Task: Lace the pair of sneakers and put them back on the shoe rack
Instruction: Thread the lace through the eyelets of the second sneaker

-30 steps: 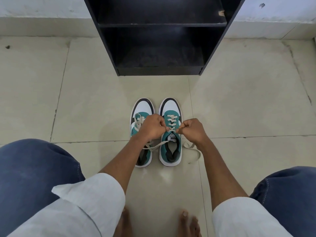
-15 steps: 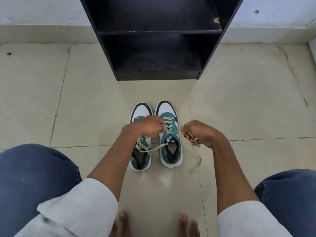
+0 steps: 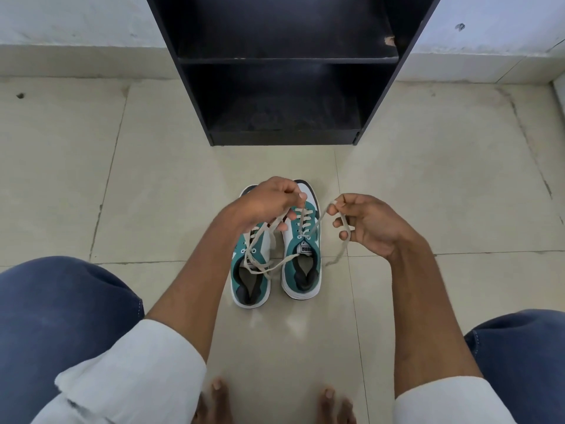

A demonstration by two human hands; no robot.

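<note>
Holding one lace end [image 3: 344, 237] in the right hand [image 3: 371, 223] and the other [image 3: 301, 214] in the left hand [image 3: 269, 203], both pinched, above the right sneaker [image 3: 301, 264]. Sneaker's long axis points at the shoe rack [image 3: 284, 137]; both on the floor [image 3: 168, 179].

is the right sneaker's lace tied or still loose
Loose. On the right sneaker, the lace has no knot: the left hand and right hand each pinch one free end, lifted apart above it.
</note>
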